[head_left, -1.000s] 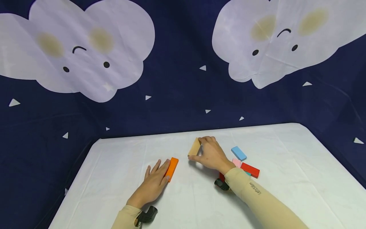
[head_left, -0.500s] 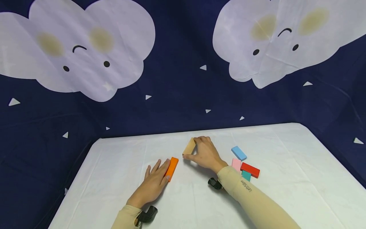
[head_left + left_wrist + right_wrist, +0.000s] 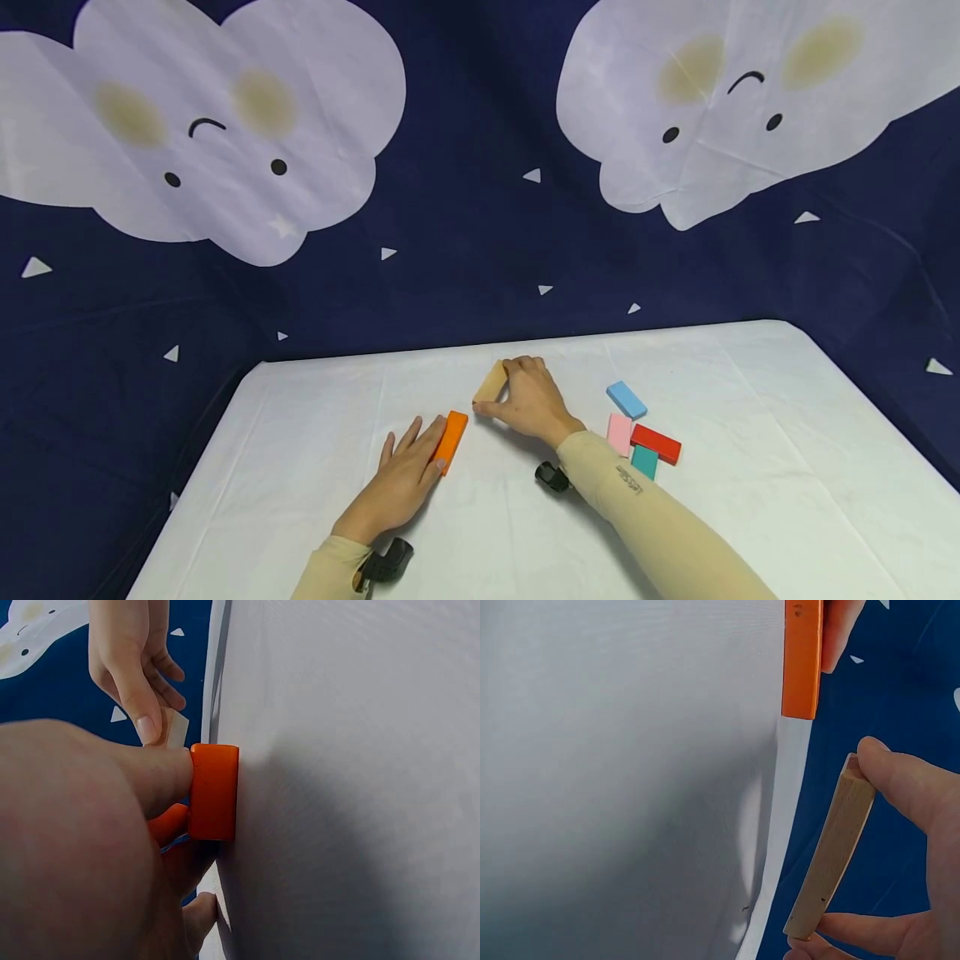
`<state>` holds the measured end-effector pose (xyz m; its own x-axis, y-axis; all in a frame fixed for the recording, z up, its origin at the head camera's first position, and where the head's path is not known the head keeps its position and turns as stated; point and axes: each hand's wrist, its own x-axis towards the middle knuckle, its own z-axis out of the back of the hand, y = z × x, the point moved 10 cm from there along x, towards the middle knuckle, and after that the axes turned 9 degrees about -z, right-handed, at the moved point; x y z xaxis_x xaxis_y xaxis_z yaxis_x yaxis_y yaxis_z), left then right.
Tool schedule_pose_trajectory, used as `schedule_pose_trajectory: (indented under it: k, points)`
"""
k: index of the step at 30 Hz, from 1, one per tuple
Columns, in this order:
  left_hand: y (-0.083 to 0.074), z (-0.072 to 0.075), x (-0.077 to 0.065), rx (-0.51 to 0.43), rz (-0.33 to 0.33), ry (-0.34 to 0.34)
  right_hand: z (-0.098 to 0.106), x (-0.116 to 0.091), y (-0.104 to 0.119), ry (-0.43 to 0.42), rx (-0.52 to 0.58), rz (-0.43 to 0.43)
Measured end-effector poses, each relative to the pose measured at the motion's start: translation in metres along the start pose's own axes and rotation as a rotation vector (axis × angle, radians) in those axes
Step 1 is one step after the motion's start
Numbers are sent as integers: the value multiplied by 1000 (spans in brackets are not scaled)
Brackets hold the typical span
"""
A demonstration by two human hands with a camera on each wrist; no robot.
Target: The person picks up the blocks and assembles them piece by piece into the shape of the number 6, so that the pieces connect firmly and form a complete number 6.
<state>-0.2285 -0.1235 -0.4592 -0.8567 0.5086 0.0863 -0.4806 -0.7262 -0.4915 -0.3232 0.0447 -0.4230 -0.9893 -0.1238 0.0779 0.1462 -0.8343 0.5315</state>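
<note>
My left hand (image 3: 400, 482) stays low over the white table, its thumb and fingers on an orange block (image 3: 452, 442) lying flat on the cloth. In the left wrist view, the thumb touches the top edge of that orange block (image 3: 214, 793), and the other fingers are partly hidden behind it. A plain wooden block (image 3: 831, 847) is gripped by my right hand (image 3: 532, 400), thumb at one end and fingers at the other. In the head view this wooden block (image 3: 491, 382) is beyond and to the right of the orange one, with a gap between them.
Right of my right hand lie a light blue block (image 3: 626, 400), a pink block (image 3: 619, 435), a red block (image 3: 657, 444) and a teal block (image 3: 644, 462). The last three lie close together. Behind the white table (image 3: 300, 433) hangs a dark blue cloth (image 3: 465, 208) with clouds.
My right hand has moved left with the wooden block, bringing it nearer the orange block. The pink and teal blocks show more from behind the sleeve. My left hand has stayed put.
</note>
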Motion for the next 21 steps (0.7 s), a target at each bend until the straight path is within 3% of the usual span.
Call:
schedule_pose_trajectory:
  k: [21]
  points:
    - [3, -2, 1, -1, 1, 0, -16, 6, 18, 8, -47, -20]
